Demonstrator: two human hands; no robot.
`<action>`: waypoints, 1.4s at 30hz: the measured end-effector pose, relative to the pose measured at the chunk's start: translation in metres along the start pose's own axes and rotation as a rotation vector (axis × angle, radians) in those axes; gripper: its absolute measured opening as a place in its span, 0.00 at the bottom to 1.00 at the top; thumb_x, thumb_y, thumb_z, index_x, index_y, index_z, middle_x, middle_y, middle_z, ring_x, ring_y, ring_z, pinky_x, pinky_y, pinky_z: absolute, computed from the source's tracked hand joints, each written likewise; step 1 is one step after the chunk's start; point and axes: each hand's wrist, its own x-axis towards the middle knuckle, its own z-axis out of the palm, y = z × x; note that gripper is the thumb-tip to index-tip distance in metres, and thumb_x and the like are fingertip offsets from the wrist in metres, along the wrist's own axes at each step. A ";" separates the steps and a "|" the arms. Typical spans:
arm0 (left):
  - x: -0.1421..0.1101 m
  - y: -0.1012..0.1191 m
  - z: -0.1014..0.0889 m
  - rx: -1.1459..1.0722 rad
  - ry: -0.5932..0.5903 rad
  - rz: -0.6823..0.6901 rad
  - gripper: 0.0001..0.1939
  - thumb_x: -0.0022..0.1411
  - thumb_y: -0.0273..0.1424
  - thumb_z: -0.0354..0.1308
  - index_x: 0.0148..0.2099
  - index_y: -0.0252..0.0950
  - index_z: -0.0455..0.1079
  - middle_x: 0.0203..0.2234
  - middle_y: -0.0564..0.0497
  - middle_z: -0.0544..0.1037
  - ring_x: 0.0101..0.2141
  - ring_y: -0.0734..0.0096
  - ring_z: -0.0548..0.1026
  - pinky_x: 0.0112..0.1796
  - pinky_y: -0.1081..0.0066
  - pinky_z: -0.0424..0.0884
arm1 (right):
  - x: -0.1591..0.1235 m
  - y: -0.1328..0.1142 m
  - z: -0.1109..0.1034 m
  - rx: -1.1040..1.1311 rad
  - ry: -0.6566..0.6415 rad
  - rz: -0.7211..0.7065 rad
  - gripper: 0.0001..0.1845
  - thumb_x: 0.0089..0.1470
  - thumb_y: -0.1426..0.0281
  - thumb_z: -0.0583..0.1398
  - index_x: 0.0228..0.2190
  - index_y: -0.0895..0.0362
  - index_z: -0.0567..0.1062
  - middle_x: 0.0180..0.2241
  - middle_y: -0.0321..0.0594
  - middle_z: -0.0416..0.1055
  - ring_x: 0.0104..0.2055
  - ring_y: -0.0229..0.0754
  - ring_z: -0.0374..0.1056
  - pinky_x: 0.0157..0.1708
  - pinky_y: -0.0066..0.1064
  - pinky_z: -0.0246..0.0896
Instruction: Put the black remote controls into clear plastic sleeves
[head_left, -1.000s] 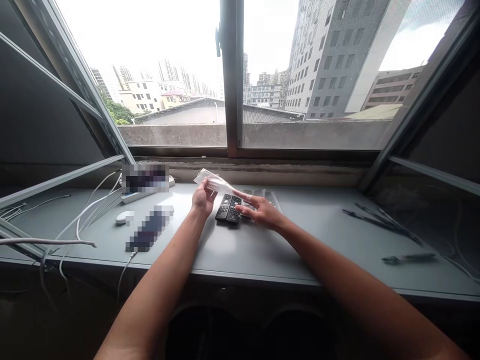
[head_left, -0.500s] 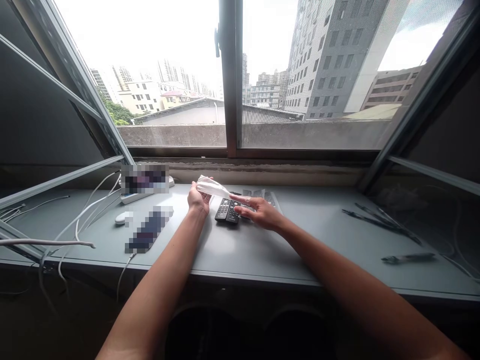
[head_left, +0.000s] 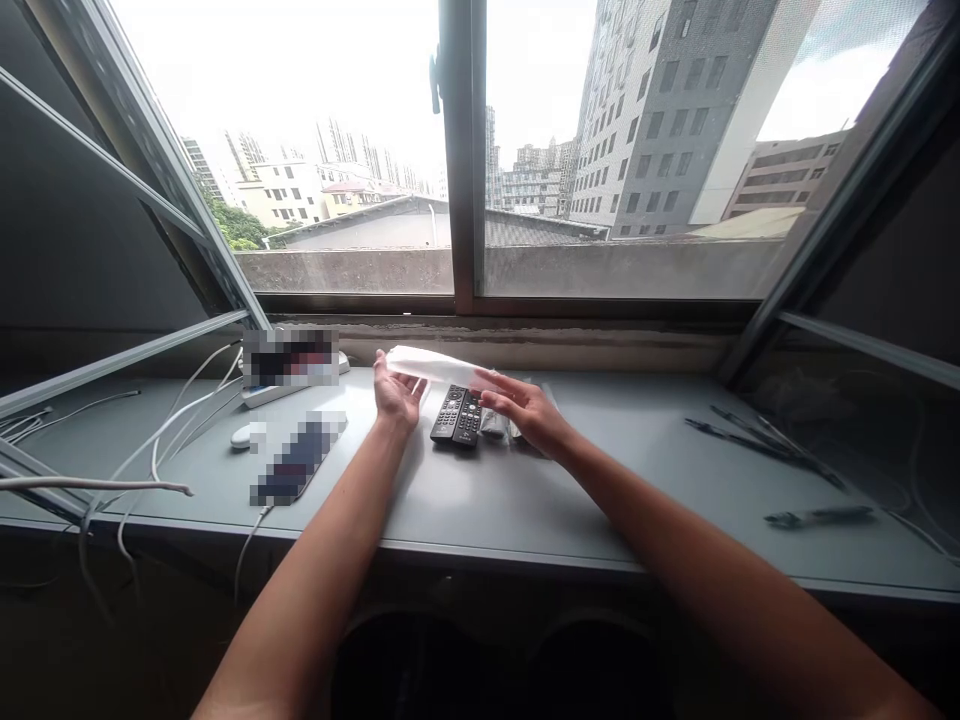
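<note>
A thin white, partly see-through plastic sleeve (head_left: 439, 367) is stretched between my hands above the desk. My left hand (head_left: 397, 395) holds its left end, palm up, with the thumb at the edge and the other fingers curled loosely below. My right hand (head_left: 529, 410) has its fingertips at the other end; whether they are inside or behind the film I cannot tell. Just below the sleeve, two black remote controls (head_left: 455, 420) lie side by side on the desk. Clear plastic packets (head_left: 493, 420) lie beside them, partly hidden by my right hand.
On the grey desk (head_left: 592, 510), a blurred-out phone (head_left: 296, 465) and a white mouse-like object (head_left: 243, 436) lie left. Behind them are a white power strip (head_left: 300, 388) and loose cables (head_left: 161, 430). Several pens (head_left: 750, 445) lie right. Metal frames flank the window.
The sleeve has gone from bunched and narrow to flatter and more spread out. My right hand has shifted slightly right, uncovering more of the remotes and packets.
</note>
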 end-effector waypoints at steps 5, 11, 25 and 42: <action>-0.021 -0.007 0.014 0.097 -0.422 -0.194 0.21 0.71 0.46 0.67 0.57 0.37 0.79 0.56 0.38 0.82 0.54 0.52 0.82 0.50 0.61 0.78 | 0.001 -0.002 0.003 0.304 -0.028 0.098 0.34 0.64 0.53 0.69 0.67 0.49 0.75 0.64 0.47 0.77 0.65 0.56 0.75 0.66 0.54 0.70; -0.021 -0.012 0.015 0.051 -0.372 -0.245 0.12 0.67 0.32 0.71 0.51 0.34 0.80 0.49 0.39 0.84 0.43 0.56 0.84 0.44 0.64 0.79 | -0.001 -0.009 0.010 0.336 -0.112 0.193 0.31 0.66 0.52 0.64 0.65 0.51 0.75 0.67 0.48 0.74 0.67 0.57 0.73 0.64 0.55 0.72; -0.006 0.003 0.008 -0.190 -0.006 -0.127 0.07 0.65 0.31 0.70 0.42 0.39 0.75 0.38 0.51 0.83 0.36 0.68 0.83 0.43 0.67 0.78 | -0.006 0.021 0.002 -0.924 -0.207 -0.319 0.32 0.61 0.55 0.72 0.61 0.55 0.80 0.63 0.57 0.75 0.67 0.64 0.69 0.69 0.62 0.61; -0.004 -0.001 0.007 -0.172 -0.008 -0.129 0.05 0.65 0.28 0.68 0.40 0.39 0.75 0.35 0.53 0.83 0.32 0.71 0.82 0.38 0.70 0.77 | -0.004 0.024 0.021 -1.110 -0.181 -0.388 0.20 0.73 0.59 0.61 0.60 0.53 0.81 0.60 0.53 0.77 0.62 0.63 0.69 0.65 0.59 0.65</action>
